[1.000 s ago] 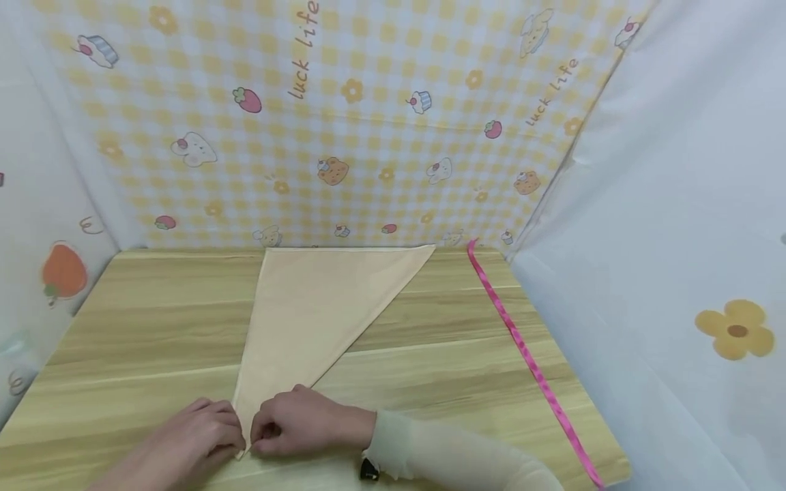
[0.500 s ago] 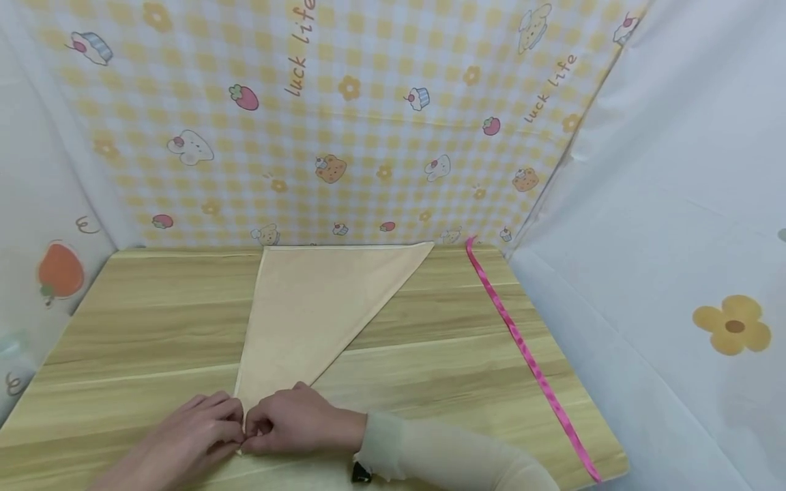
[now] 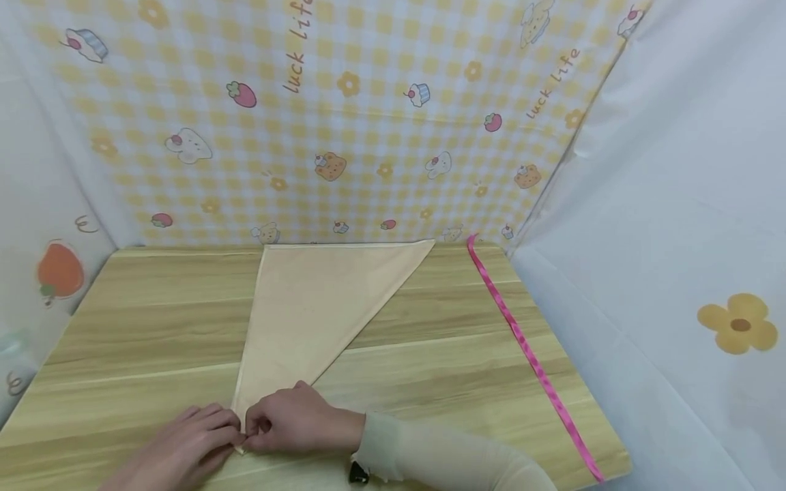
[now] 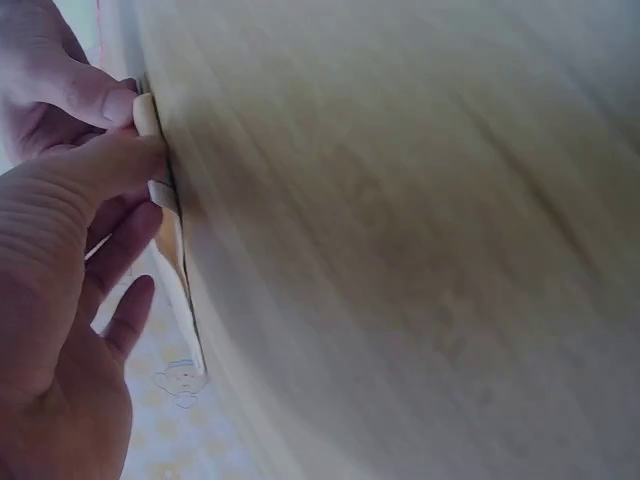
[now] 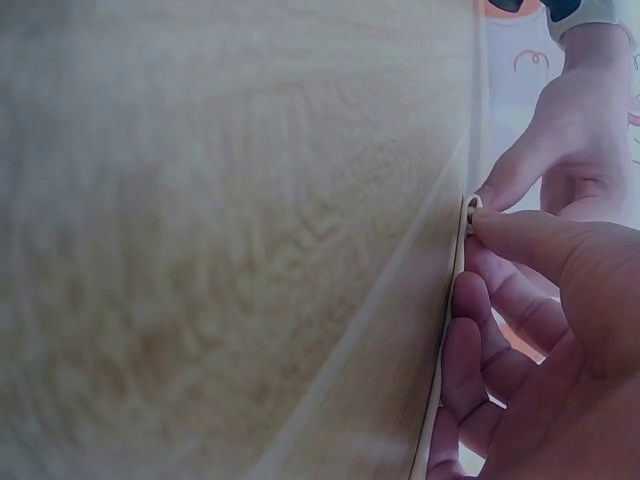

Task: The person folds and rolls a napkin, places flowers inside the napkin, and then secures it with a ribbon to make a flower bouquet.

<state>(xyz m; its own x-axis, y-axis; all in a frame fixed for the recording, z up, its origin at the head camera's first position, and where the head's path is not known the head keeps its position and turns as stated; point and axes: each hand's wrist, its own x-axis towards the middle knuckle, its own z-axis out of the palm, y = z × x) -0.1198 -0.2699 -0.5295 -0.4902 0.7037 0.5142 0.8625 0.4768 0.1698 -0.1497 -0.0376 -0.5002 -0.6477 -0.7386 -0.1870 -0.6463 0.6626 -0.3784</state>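
A beige triangular cloth [image 3: 307, 293] lies on the wooden tabletop, its wide edge at the back and its narrow corner toward the person. At that corner my left hand [image 3: 199, 436] pinches the cloth from the left, thumb on top in the left wrist view. My right hand [image 3: 301, 419] meets it from the other side, thumb and curled forefinger pinching the same corner. In the right wrist view, a small curled-over bit of cloth [image 5: 472, 203] shows at the fingertips. The fingers partly cover the corner, with a little of the tip showing below them.
A pink ribbon [image 3: 528, 348] runs lengthwise along the right side of the wooden tabletop [image 3: 153, 320]. Behind the table hangs a yellow checked cloth backdrop [image 3: 368, 136]. White fabric [image 3: 645, 273] screens the right side, and a similar white sheet [image 3: 37, 170] the left.
My right hand has shifted slightly left, so its fingertips now meet the left hand's at the cloth corner. The rest of the cloth and the ribbon lie as before.
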